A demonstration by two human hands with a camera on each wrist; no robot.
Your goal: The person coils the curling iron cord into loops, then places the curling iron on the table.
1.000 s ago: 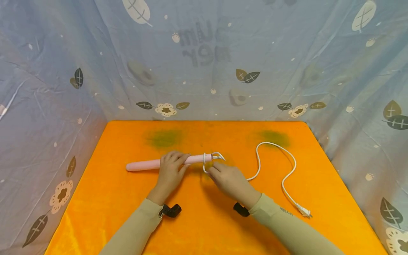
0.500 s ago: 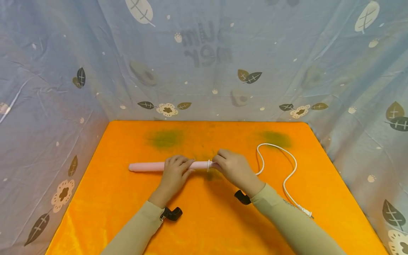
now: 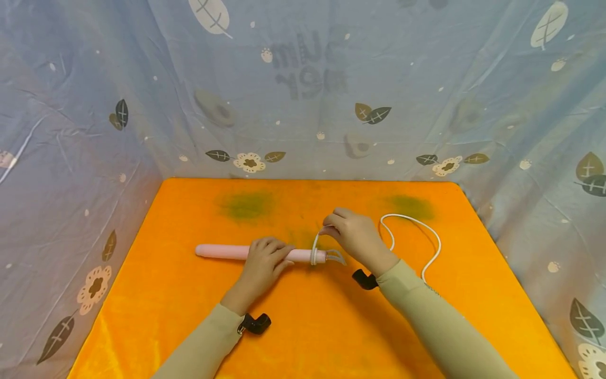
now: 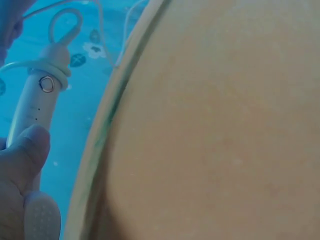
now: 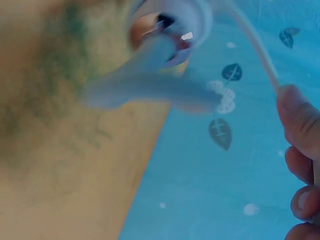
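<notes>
A slim pink hair styling iron [image 3: 222, 251] lies crosswise before me in the head view. My left hand [image 3: 265, 263] grips it around the middle; in the left wrist view the thumb [image 4: 31, 150] lies along the body below a round button [image 4: 46, 84]. The white cord [image 3: 314, 256] is looped round the handle end. Beyond the handle, my right hand [image 3: 357, 237] pinches the cord and pulls it taut, raised on the far side. The right wrist view shows this cord [image 5: 257, 47] running to the fingers [image 5: 300, 117], near the handle's blurred end [image 5: 172, 22].
The rest of the cord [image 3: 437, 239] curves over the orange tabletop [image 3: 303, 337] at right, then passes behind my right sleeve [image 3: 426, 310]. Black wrist mounts [image 3: 258, 323] stick out inward from both cuffs. A patterned curtain [image 3: 303, 121] encloses the table's back and sides.
My right hand has gone from the near side over the handle end to the far side, drawing the cord round it. The iron has shifted slightly right and nearer. The plug is now hidden.
</notes>
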